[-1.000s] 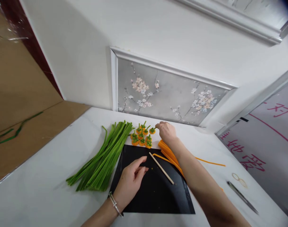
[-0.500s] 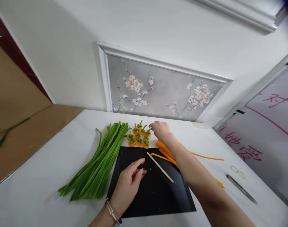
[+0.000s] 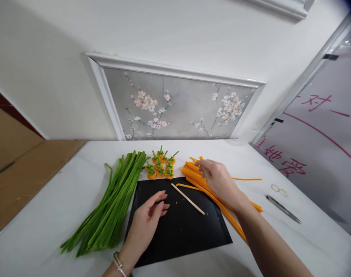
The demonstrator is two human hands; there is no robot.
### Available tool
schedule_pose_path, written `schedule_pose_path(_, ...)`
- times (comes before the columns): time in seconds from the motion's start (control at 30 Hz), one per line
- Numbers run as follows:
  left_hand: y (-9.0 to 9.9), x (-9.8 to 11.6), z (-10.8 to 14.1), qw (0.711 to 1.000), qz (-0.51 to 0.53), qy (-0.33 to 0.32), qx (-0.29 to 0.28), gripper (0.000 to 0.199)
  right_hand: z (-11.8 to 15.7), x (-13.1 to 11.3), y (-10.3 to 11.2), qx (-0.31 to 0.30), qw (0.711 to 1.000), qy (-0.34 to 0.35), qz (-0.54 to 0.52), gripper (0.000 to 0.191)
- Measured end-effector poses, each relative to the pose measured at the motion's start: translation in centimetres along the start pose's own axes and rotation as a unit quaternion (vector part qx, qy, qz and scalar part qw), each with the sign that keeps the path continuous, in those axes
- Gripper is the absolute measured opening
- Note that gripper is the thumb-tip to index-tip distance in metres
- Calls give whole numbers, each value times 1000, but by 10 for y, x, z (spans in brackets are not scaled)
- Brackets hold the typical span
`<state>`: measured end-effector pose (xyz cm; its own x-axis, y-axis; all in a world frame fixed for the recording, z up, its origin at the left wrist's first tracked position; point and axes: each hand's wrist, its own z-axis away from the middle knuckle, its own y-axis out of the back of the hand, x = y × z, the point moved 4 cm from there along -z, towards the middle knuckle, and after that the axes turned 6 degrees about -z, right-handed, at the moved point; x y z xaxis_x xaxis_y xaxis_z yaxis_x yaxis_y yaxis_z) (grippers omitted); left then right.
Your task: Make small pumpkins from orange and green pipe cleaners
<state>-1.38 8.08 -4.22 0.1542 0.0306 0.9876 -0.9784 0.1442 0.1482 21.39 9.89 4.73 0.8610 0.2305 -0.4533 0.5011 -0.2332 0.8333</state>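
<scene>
My left hand (image 3: 148,217) hovers over the left part of a black mat (image 3: 189,234), holding nothing, its fingers loosely bent and apart. Over a bundle of orange pipe cleaners (image 3: 195,177) is my right hand (image 3: 218,179). Its fingers curve down toward the strands with small gaps between them; nothing shows in them, and the palm side is hidden. One bent orange pipe cleaner (image 3: 188,186) reaches onto the mat beside a pale wooden stick (image 3: 187,198). Small orange pieces with green tops (image 3: 160,165) stand grouped behind the mat.
A large bundle of green pipe cleaners (image 3: 114,204) lies left of the mat. To the right are tweezers (image 3: 283,209) and two thin rings (image 3: 279,190). A wall with a framed flower panel (image 3: 178,104) borders the white table's back; a whiteboard (image 3: 316,134) stands at right.
My right hand has drawn back from beside the small orange pieces to above the orange bundle. The view has shifted slightly; my left hand stays over the mat.
</scene>
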Motion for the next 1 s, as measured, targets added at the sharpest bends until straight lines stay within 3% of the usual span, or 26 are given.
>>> schedule_pose_path(0.1,-1,8,-1,1000,-8,-1,-3,34,49,-7,-12,2,997,13,-81,40)
schedule_pose_path(0.2,-2,20,0,1000,-20,-4,-9,28,89,-18,-32,-51,988,27,-143,39)
schedule_pose_path(0.3,-7,29,1,999,-36,-8,-31,25,109,-23,-45,-101,984,8,-146,36)
schedule_pose_path(0.37,-13,28,2,998,-37,5,-50,26,107,-24,-45,-102,987,14,-121,28)
schedule_pose_path(0.47,-24,20,5,996,-10,51,-75,33,76,-21,-34,-66,995,47,-64,21)
schedule_pose_path(0.57,-31,12,8,996,4,66,-63,38,21,-14,-24,-19,997,61,-33,30)
schedule_pose_path(0.67,-32,8,10,997,3,59,-47,38,-39,-10,-29,-2,997,76,21,35)
schedule_pose_path(0.8,-29,3,9,998,6,54,-43,39,-93,-8,-56,-52,988,101,104,29)
schedule_pose_path(1.0,-26,-10,9,998,17,48,-47,36,-112,-9,-90,-167,957,122,203,30)
